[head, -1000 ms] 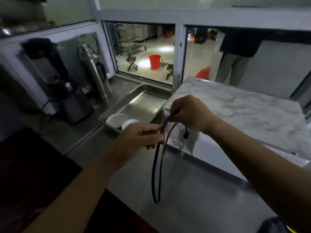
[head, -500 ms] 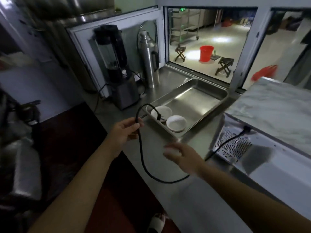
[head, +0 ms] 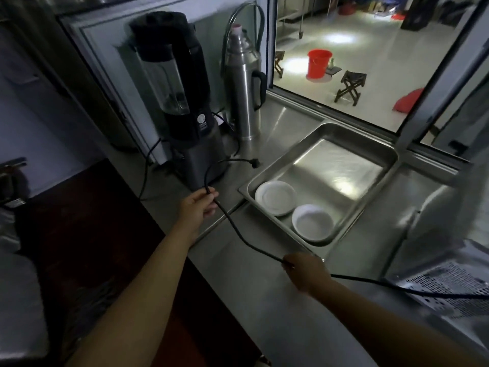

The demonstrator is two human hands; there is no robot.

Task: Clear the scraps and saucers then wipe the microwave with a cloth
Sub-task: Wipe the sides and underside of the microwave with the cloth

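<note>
Blender (head: 185, 107) and flask (head: 243, 83) behind cord (head: 238, 229)

Head camera looks down, close, over the steel counter (head: 264, 300)

No lettering here can be read. The blender (head: 182, 102) carries a small round white badge (head: 202, 119) on its black front, with a few lines of tiny print under it, but all of it is too small and blurred to make out.
</note>
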